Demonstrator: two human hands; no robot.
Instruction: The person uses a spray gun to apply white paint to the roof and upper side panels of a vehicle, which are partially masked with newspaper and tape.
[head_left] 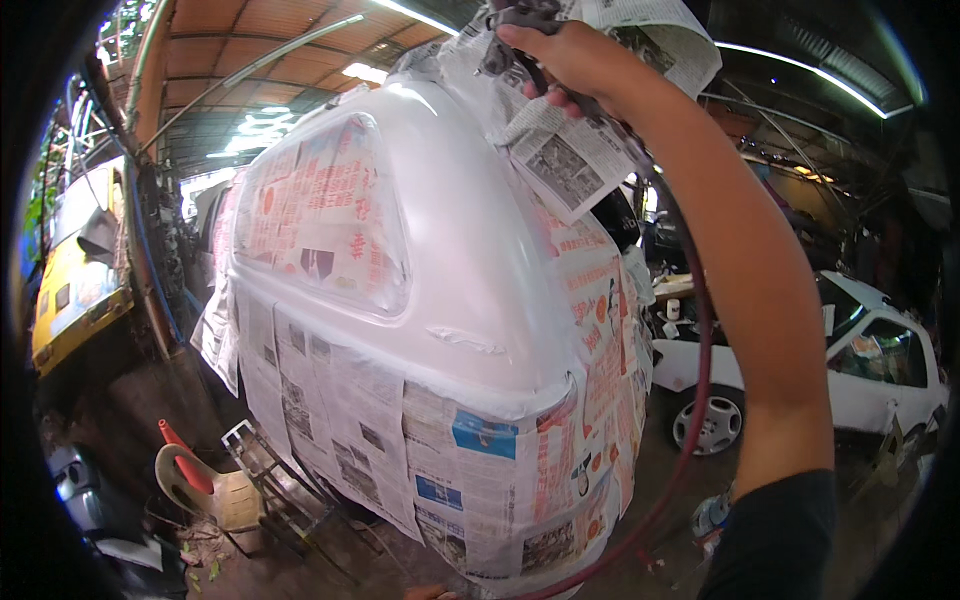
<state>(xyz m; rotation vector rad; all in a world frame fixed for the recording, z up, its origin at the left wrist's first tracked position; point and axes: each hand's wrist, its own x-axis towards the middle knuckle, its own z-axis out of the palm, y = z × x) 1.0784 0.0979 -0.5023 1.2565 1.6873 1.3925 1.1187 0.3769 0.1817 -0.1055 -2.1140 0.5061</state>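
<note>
Right hand (580,62), which I see wrapped around a dark spray gun (522,16), near the top of the central white vehicle body (470,220), bordered by newspaper (340,430); left hand (429,593), barely visible at the lower edge: grip I cannot tell.

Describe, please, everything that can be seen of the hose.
The hose is dark red, slim and smooth, and looks like flexible rubber. From near the right hand it hangs beside the forearm, bows in front of the white car, then curves toward the lower edge by the paper-covered vehicle. Whether it touches the arm is unclear.
</note>
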